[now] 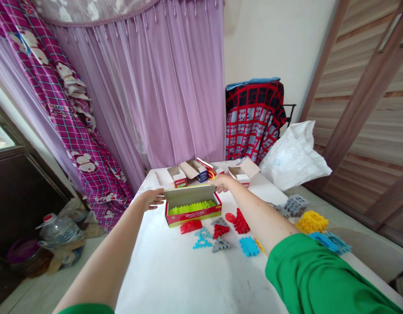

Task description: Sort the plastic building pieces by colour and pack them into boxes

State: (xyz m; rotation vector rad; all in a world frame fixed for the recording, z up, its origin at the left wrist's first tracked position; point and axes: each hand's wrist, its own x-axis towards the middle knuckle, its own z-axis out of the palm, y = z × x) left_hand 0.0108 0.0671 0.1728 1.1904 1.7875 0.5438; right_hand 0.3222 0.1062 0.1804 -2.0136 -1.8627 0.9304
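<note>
Two hands at the raised lid of a filled box

In the middle of the frame, a long red and yellow-green cardboard box (208, 214) stands open on a white tabletop (155, 274), its lid (190, 194) upright at the back. Bright lime-green interlocking plastic pieces (191, 207) lie inside. The left hand (153, 199) reaches the lid's left edge, fingers loosely extended; the right hand (221, 182) is at its upper right corner, fingers curled down. I cannot tell whether either one truly grips the card.

The step in hand appears to be handling the lid; moving it evenly would call for both hands working together, with no piece standing above the rim.

The front wall conceals the lower pieces, so their depth is unclear. The right forearm covers part of a grey plastic pile (296, 205) at right, and a yellow piece (259, 245) shows only partly beside it. The box's lettering is too small to read. Both green sleeves (306, 266) are cut off by the frame.
</note>
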